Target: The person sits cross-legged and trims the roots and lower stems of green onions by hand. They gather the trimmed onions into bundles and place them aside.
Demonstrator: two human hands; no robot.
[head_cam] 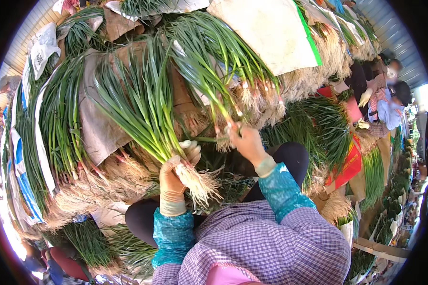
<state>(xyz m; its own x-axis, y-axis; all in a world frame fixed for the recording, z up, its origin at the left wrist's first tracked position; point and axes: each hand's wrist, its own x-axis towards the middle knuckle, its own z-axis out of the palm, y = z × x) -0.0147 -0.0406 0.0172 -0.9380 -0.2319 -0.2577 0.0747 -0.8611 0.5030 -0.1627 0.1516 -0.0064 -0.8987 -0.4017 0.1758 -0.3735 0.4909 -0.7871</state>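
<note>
My left hand point(176, 171), in a pale glove, is closed round a bunch of green scallions point(157, 131) just above its stringy roots, which stick out toward my lap. The leaves fan up and to the left. To the right, my right hand point(248, 142), also gloved, pinches the root end of a scallion stalk point(219, 103) whose leaves lie back over the pile. More loose scallions point(249, 67) rest on the pile beside it, pale bulbs and roots facing me. Teal sleeve covers are on both forearms.
Stacked scallions point(60, 121) with a dense mat of roots point(110, 181) run across the left. A brown cloth point(100, 110) and a white sack with green edge point(264, 35) lie over the heap. Further bundles point(314, 124) and a red printed sack point(347, 165) stand right; people point(385, 103) sit beyond.
</note>
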